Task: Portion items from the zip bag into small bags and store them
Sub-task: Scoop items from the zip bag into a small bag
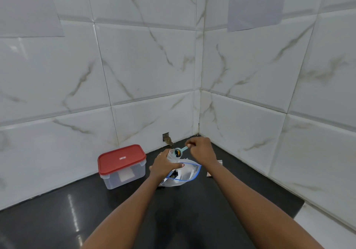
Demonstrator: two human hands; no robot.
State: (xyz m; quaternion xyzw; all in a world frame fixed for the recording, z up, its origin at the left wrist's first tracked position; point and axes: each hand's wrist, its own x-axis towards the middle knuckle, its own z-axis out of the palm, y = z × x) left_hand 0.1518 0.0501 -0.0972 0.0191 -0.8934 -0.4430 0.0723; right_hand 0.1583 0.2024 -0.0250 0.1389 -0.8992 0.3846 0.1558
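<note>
A clear zip bag [189, 173] with a blue seal lies open on the black counter, with dark items inside it. My left hand [163, 165] grips a small clear bag [172, 155] upright above the zip bag. My right hand [200, 147] pinches the handle of a teal scoop [178, 151]. The scoop's bowl holds dark and yellow pieces and sits right at the small bag's mouth.
A clear storage box with a red lid [121, 165] stands to the left, shut. Small packets [213, 168] lie behind my right forearm. The black counter [134, 210] ends at white tiled walls that meet in a corner. A small hole [166, 138] shows in the wall.
</note>
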